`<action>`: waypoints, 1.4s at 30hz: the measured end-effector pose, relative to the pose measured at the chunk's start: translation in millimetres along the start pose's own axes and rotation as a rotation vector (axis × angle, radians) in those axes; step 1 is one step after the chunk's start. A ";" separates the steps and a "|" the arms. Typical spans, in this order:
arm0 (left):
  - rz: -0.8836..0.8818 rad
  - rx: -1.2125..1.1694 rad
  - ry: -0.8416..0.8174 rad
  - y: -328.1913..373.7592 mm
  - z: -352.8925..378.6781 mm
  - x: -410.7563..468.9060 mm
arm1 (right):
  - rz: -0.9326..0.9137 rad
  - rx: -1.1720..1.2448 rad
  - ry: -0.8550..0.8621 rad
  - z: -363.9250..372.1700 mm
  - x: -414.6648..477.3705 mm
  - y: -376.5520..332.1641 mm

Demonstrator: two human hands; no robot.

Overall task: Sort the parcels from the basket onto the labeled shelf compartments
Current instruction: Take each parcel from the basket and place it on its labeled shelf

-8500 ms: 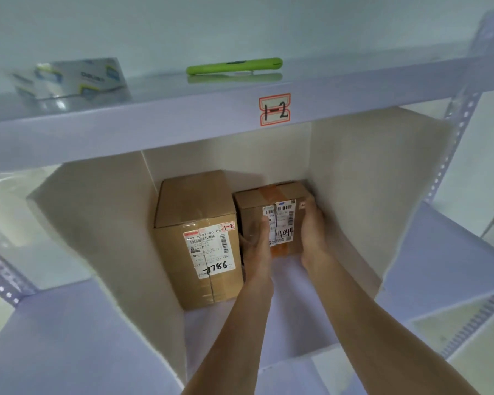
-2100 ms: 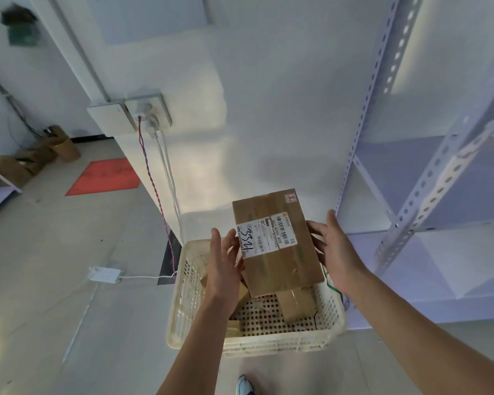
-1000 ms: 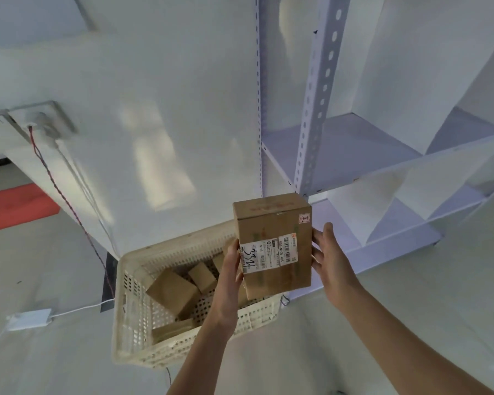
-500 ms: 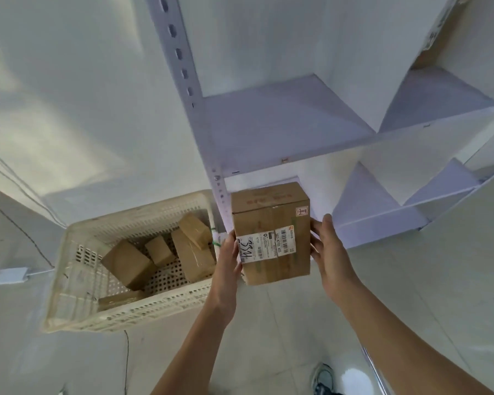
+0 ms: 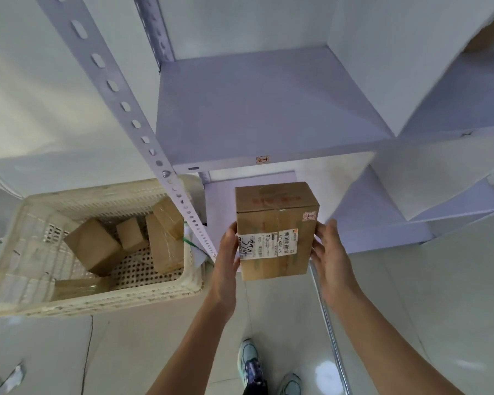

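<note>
- A cream plastic basket (image 5: 97, 304) with perforated walls sits on the pale floor (image 5: 143, 352) at the left, its right end against the foot of the shelf.
- Loose parcels (image 5: 93, 246) lie inside it: several brown cardboard boxes of different sizes, tilted against one another toward the far right corner.
- A white perforated upright post (image 5: 120, 98) of the shelf runs diagonally down from the far left to just beside the basket's right rim.
- The left hand (image 5: 227, 252) grips the left side of the held parcel (image 5: 274, 223); its thumb lies on the front face by the shipping label, and the fingers wrap behind, out of sight.
- The held parcel is an upright brown box, up in the air in front of the lower shelf levels and right of the basket. Its white label carries a handwritten "3341", and a small red-edged sticker (image 5: 309, 216) sits near its upper right corner.
- Above it, the front edge of the shelf board (image 5: 254, 109) bears a small compartment tag (image 5: 262, 159) of similar red-edged look.
- The right hand (image 5: 330, 252) clasps the parcel's right side, fingers (image 5: 324, 230) slightly spread and bent round the edge.
- Two light shoes (image 5: 250, 363) show on the floor near the bottom.
</note>
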State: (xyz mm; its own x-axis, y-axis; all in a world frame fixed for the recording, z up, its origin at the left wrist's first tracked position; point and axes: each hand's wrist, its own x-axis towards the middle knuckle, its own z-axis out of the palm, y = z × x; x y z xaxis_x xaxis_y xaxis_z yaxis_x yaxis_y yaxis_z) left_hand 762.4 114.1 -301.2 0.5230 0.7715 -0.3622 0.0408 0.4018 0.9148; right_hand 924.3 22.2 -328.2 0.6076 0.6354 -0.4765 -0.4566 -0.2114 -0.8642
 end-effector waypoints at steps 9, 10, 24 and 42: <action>0.071 0.009 0.039 -53.1 6.8 73.2 | -0.077 0.031 -0.049 -11.7 81.1 29.6; 0.085 0.009 0.040 -61.0 9.0 80.6 | -0.090 0.024 -0.059 -13.7 89.7 32.5; 0.285 0.054 0.015 -144.2 10.8 202.4 | -0.332 0.058 -0.075 -34.7 213.9 93.9; 0.584 0.163 -0.084 -220.5 -2.5 295.9 | -0.637 0.209 -0.048 -16.4 315.8 161.4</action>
State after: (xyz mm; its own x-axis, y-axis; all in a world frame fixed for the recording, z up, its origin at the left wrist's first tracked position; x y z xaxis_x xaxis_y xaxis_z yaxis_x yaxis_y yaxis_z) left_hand 906.0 255.0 -610.5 0.5632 0.7973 0.2169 -0.1468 -0.1618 0.9758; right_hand 1053.2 176.7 -620.8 0.7730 0.6213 0.1283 -0.1373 0.3613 -0.9223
